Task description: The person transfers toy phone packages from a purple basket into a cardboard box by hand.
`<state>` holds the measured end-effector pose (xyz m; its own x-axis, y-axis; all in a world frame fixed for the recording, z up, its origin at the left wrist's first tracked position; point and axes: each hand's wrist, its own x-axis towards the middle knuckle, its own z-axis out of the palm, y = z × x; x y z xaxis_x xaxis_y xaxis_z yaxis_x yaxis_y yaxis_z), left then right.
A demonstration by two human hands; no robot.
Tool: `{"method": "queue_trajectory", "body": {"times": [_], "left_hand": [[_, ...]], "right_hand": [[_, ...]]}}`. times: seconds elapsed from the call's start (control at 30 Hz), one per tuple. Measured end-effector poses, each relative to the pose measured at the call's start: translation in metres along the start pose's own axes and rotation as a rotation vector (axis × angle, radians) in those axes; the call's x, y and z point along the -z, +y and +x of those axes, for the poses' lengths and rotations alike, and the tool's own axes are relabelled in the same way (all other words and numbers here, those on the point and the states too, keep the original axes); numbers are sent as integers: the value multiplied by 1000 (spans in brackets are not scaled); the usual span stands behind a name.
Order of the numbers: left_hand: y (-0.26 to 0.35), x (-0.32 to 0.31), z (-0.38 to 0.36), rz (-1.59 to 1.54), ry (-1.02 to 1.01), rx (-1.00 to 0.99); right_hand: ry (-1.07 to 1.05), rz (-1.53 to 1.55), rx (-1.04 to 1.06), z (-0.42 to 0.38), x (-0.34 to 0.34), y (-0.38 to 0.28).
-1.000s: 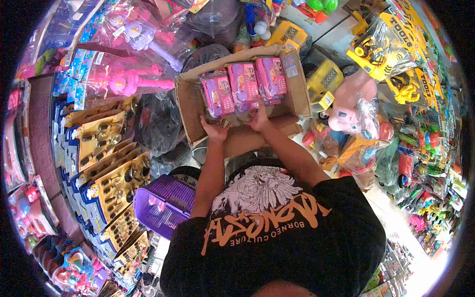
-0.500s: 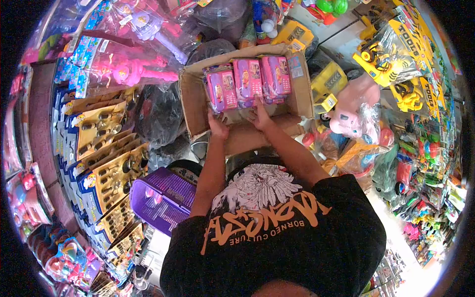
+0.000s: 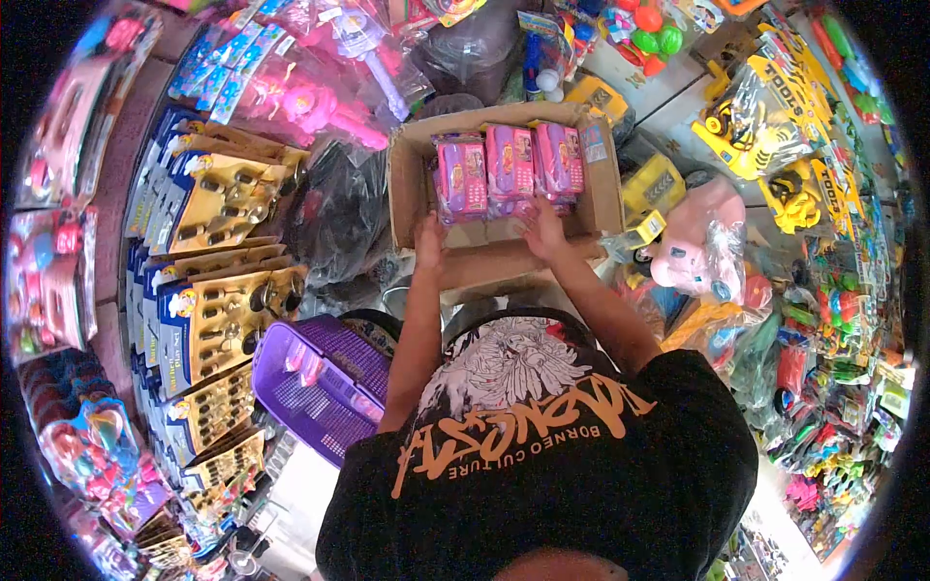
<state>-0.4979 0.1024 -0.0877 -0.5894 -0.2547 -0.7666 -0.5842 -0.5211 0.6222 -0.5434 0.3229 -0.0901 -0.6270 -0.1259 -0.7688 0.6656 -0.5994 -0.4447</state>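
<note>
An open cardboard box [image 3: 603, 208] stands in front of me, holding upright pink and purple toy phone packs in clear wrap. Three show at the front: a left pack [image 3: 462, 178], a middle pack [image 3: 510, 163] and a right pack [image 3: 559, 160]. My left hand [image 3: 429, 242] is at the box's near left corner, just below the left pack, fingers extended. My right hand [image 3: 543, 229] reaches over the near side, its spread fingertips at the bottom edges of the middle and right packs. Whether they press on a pack is hard to see.
A purple plastic basket [image 3: 291, 382] with pink packs inside stands at my left. Beyond it hang carded toy kitchen sets [image 3: 218, 324]. Bagged pink wands [image 3: 325, 111] lie at upper left. A wrapped pink toy [image 3: 693, 242] and yellow toy vehicles [image 3: 746, 126] are on the right.
The view has shifted, so the box and packs appear further right and slightly lower. My right fingertips have slid a little rightward along the packs' lower edges. My left hand stays near the box corner.
</note>
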Motion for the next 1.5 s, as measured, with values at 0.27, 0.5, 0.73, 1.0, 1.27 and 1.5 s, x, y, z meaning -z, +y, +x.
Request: {"method": "queue_trajectory", "body": {"times": [0.27,0.5,0.73,1.0,1.27,1.5], "left_hand": [[16,-43,-79,255,-220,-592],[-7,-67,-150,953,-959,-278],[-104,-58,-141,1111,-1230,18],[-286,71,-31,1528,-1088,478],[-284,140,-155,1373,-730,-12],[-314,202,-174,1158,-550,-12]], "right_hand": [[-145,-580,831,-96,29,1],[-39,-761,748,-142,130,76],[-86,-1271,130,-108,300,178],[-46,-994,-381,-171,291,167],[-700,-1313,-90,-160,353,234],[-463,-1157,-465,-170,368,253]]}}
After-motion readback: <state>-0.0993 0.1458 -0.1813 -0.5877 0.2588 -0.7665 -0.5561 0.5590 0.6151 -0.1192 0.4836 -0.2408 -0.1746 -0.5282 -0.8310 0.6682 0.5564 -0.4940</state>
